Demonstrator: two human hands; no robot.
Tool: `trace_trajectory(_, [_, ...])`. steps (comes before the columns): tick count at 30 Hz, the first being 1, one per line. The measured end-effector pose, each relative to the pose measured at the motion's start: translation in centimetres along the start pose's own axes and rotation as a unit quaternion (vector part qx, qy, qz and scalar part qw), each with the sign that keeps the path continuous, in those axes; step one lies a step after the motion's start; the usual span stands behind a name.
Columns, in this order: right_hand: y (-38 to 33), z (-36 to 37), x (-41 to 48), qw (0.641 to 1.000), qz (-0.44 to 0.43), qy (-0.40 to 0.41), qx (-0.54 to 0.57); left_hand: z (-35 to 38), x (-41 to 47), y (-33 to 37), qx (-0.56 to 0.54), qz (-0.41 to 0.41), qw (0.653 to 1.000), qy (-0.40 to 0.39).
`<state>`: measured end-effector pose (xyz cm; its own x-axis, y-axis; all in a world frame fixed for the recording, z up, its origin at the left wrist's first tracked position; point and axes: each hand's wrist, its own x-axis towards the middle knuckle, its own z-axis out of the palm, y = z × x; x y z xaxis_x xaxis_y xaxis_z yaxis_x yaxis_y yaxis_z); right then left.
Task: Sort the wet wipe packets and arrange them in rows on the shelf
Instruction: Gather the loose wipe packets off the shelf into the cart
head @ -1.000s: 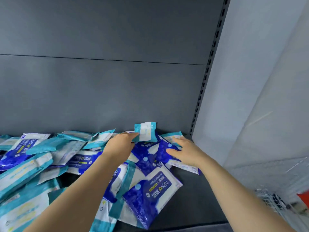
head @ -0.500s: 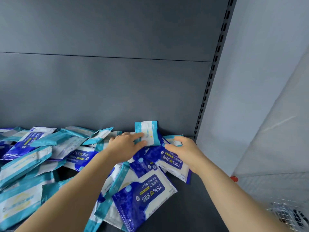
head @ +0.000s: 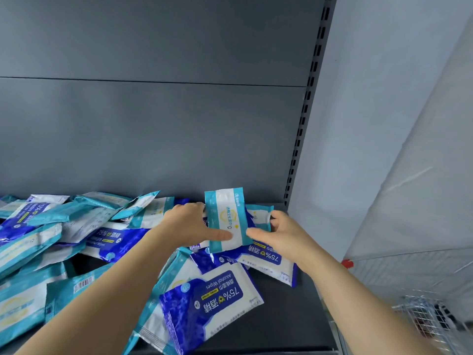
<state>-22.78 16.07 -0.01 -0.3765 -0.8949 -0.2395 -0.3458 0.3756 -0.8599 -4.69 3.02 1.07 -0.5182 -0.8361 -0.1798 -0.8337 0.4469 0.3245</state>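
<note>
Dark grey shelf [head: 294, 316] lies bare along its right front corner, while loose packets [head: 212, 303] heap across the left and middle. Near the back edge a teal packet [head: 225, 219] stands upright. The left hand [head: 189, 226] grips its left side and the right hand [head: 284, 237] pinches its right edge.

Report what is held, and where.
Left hand pinches the upright teal packet by its lower left edge. Right hand touches its lower right edge with the thumb; grip unclear.
</note>
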Motion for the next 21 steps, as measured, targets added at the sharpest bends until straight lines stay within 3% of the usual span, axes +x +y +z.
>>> trace_trajectory(2, [0.3,0.2,-0.6,0.994,-0.014,-0.003,-0.106,0.1,-0.3,0.1,-0.027,0.002,1.000,-0.009])
trace_trajectory(4, [0.4,0.1,-0.8,0.990,-0.015,-0.004,-0.143,0.2,-0.6,0.3,-0.064,0.009,0.998,-0.024])
trace_trajectory(8, [0.0,-0.9,-1.0,0.996,0.021,-0.013,-0.086,0.1,-0.6,0.5,-0.157,0.004,0.987,-0.017])
trace_trajectory(11, [-0.2,-2.5,-0.3,0.994,0.031,0.044,-0.094,-0.9,-0.4,0.5,-0.214,-0.005,0.977,0.003])
trace_trajectory(16, [-0.9,-2.7,2.4,0.989,0.007,0.134,0.064,-2.7,-0.3,0.2,-0.328,-0.046,0.943,0.024])
trace_trajectory(21, [-1.5,-0.3,4.5,0.996,0.014,0.083,0.014,-1.7,-0.2,0.3,-0.317,-0.081,0.944,-0.031])
